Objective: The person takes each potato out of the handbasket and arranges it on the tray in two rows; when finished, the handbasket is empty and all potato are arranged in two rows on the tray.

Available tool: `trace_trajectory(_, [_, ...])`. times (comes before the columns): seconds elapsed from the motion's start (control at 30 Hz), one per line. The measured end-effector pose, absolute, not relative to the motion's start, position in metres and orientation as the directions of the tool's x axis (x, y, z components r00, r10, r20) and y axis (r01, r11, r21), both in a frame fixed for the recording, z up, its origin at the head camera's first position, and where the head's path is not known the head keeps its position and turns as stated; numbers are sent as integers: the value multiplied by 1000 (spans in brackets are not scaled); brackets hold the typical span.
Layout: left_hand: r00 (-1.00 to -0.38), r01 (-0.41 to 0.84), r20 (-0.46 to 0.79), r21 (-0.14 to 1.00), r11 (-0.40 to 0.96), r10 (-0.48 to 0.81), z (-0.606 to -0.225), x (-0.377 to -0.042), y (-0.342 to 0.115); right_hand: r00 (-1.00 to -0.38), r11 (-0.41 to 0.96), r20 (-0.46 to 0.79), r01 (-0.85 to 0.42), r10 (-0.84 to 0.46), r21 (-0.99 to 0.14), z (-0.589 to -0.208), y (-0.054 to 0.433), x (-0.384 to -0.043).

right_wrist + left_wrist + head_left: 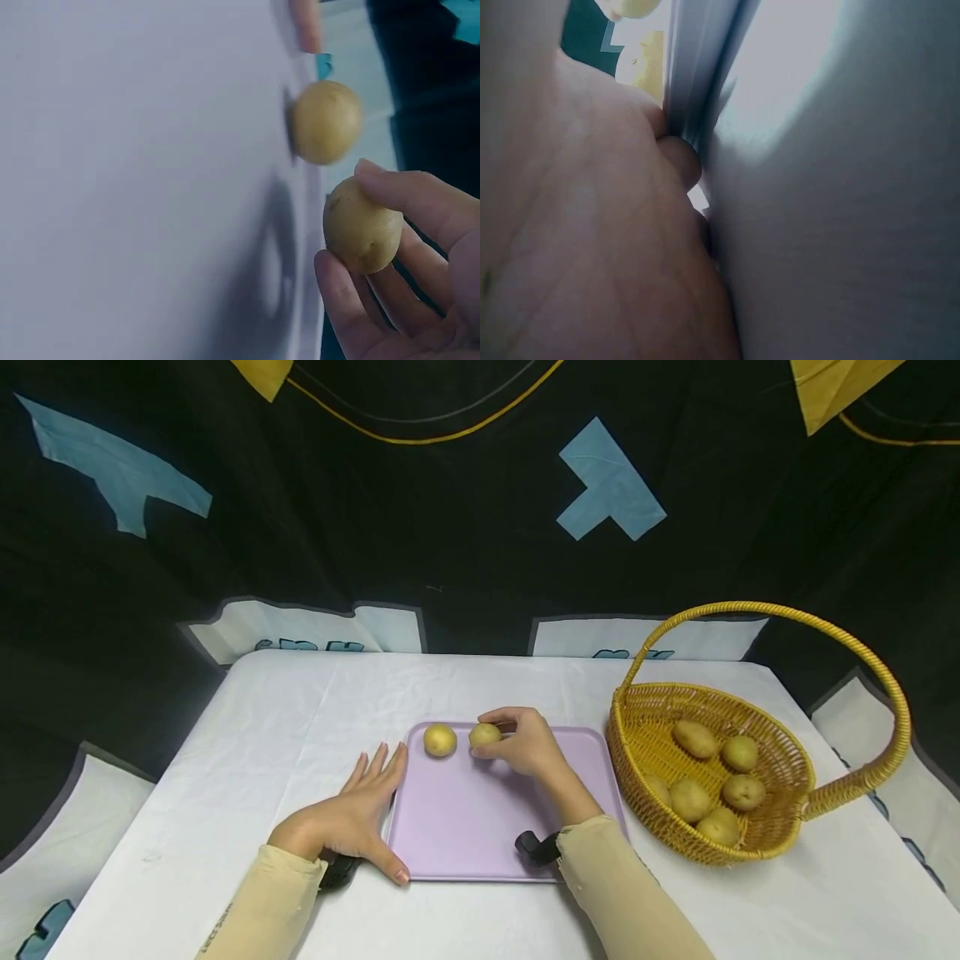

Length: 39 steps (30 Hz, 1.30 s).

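My right hand (525, 745) pinches a small round potato (485, 735) between thumb and fingers over the far part of the lilac tray (472, 827). In the right wrist view that potato (363, 226) shows brown specks, and a gap with a shadow lies between it and the tray. Another potato (439, 740) rests on the tray near its far left corner, just left of the held one. My left hand (352, 814) lies with spread, straight fingers along the tray's left edge. In the left wrist view its palm (607, 225) is close against the white tabletop, fingertips by the tray's side.
A yellow wicker basket (626, 752) with a tall arched handle (757, 607) stands right of the tray, holding several potatoes (690, 799). A white cloth covers the table (225, 777). Behind it hangs a black curtain (465, 543) with blue and yellow patches.
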<state>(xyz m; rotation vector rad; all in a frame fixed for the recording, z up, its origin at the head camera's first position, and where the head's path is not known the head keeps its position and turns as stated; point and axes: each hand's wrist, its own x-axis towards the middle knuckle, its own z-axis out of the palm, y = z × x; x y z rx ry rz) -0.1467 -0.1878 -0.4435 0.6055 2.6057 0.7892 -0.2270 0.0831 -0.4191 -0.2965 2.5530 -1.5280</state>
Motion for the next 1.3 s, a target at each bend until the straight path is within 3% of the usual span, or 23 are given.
trace_trajectory(0.2, [-845, 294, -209, 588, 754, 492, -444, -146, -188, -959, 537, -83, -79, -272, -840, -427, 70, -229])
trace_trajectory(0.47, [-851, 278, -219, 584, 763, 478, -442, -145, -189, -955, 549, -27, -146, -294, -823, -431, 67, -231])
trace_trajectory(0.83, [-845, 288, -212, 592, 753, 490, -442, -145, -188, -954, 602, -43, -151, -295, -784, -429, 73, -227])
trace_trajectory(1.3, [-840, 298, -211, 591, 750, 500, -443, -147, -188, -951, 620, -19, -186, -308, -762, -414, 114, -218])
